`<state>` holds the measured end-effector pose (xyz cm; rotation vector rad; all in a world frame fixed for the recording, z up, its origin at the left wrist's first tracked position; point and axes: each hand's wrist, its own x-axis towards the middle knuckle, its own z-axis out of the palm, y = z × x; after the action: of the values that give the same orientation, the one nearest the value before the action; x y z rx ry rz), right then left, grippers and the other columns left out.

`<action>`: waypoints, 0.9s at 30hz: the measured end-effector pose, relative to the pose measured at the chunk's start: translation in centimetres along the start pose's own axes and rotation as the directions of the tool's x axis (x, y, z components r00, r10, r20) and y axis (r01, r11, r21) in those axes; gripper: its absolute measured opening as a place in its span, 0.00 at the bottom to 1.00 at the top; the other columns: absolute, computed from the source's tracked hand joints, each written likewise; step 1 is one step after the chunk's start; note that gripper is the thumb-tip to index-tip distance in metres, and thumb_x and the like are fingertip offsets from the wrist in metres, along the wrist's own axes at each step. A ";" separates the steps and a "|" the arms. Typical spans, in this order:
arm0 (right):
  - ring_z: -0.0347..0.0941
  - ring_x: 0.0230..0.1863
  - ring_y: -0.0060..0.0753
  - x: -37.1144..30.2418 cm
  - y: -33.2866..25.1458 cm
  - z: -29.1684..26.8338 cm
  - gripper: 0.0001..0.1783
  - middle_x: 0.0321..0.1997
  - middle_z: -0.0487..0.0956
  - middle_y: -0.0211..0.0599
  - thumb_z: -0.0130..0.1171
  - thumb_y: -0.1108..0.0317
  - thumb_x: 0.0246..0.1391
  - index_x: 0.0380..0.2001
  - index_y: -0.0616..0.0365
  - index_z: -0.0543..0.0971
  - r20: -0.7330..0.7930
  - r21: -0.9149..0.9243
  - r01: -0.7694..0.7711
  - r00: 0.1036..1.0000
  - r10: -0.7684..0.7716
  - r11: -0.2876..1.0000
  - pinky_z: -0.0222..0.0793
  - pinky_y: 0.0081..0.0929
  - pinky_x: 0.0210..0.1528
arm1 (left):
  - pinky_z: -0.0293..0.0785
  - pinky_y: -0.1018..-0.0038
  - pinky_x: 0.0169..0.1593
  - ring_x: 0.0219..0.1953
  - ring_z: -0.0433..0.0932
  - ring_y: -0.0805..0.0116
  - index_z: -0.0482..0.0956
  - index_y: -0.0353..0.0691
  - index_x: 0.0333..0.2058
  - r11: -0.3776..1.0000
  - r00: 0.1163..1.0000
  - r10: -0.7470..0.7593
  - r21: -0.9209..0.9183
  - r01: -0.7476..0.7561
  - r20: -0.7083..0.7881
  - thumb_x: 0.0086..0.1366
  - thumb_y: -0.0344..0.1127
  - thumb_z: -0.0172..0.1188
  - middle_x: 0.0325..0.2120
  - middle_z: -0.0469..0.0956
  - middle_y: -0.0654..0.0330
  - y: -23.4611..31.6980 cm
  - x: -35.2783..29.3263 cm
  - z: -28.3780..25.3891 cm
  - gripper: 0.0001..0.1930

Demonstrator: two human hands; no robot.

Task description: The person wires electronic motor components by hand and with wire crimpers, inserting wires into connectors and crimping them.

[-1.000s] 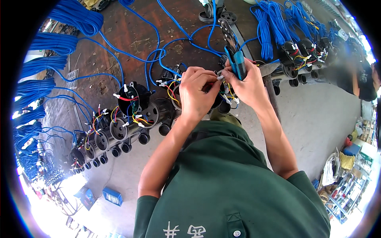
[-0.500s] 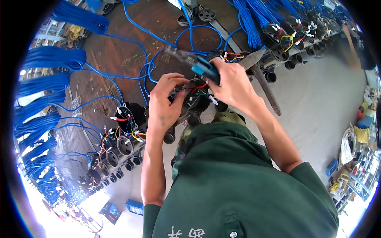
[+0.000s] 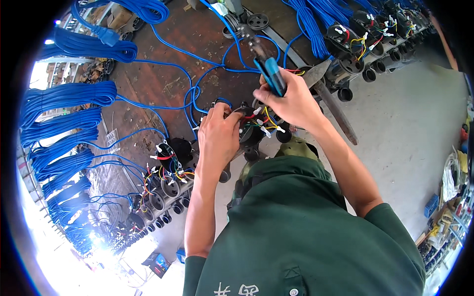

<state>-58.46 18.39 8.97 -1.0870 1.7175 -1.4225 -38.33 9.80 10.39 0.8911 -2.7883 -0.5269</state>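
Black housing [image 3: 253, 134], open-topped: one, on the near side of the bench [image 3: 165, 74], directly before you; landmark for all entries. Coloured wires [image 3: 267, 114] with white end caps [image 3: 267, 132] spill over its right side.

Left hand [image 3: 217, 135]: yours, at the housing's left rim, thumb over the edge. Grip: fingers curled, but you cannot tell from here whether they clamp it.

Right hand [image 3: 291, 98]: yours, beyond the housing and to its right. Grip: closed around the teal-handled pliers [image 3: 273, 75], tool head pointing away; whether the jaws meet, cannot tell.

Wooden-handled tool [image 3: 336, 114]: right of the housing.

Blue cable coils [image 3: 74, 98]: well left of the housing.

Handling, as judged: pliers stiff, fairly light, best taken by the sleeves; housing rigid, smooth, perhaps hefty, so hold it by its rim; wires soft, caps easily tugged loose, so pinch at the cap.
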 end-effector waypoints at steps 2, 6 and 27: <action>0.77 0.31 0.23 -0.4 -1.4 -0.3 0.17 0.30 0.83 0.32 0.78 0.67 0.52 0.34 0.62 0.77 0.052 -0.044 -0.082 0.995 0.084 0.996 0.74 0.28 0.38 | 0.77 0.58 0.49 0.47 0.80 0.50 0.87 0.39 0.42 1.000 1.000 0.023 0.007 -0.022 -0.014 0.62 0.27 0.66 0.42 0.79 0.54 -0.4 0.2 0.2 0.10; 0.82 0.30 0.37 -1.1 0.4 0.4 0.14 0.29 0.85 0.39 0.75 0.70 0.50 0.35 0.63 0.79 0.162 -0.107 -0.021 0.986 0.038 0.994 0.77 0.34 0.38 | 0.78 0.59 0.48 0.44 0.81 0.51 0.88 0.39 0.40 0.998 0.998 0.069 -0.010 -0.069 -0.015 0.60 0.27 0.67 0.41 0.80 0.54 -0.5 0.3 -0.2 0.09; 0.83 0.36 0.23 -0.5 1.7 1.4 0.17 0.34 0.86 0.34 0.72 0.78 0.49 0.39 0.63 0.76 0.260 0.175 -0.062 0.966 0.015 0.983 0.79 0.27 0.43 | 0.83 0.67 0.43 0.42 0.88 0.56 0.84 0.30 0.38 0.974 0.983 0.085 -0.193 -0.116 -0.160 0.57 0.21 0.65 0.52 0.84 0.52 -1.9 -1.0 0.6 0.09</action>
<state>-57.30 18.36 7.03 -1.0791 1.3892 -1.3210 -36.66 9.07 9.05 0.7111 -2.5721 -0.6806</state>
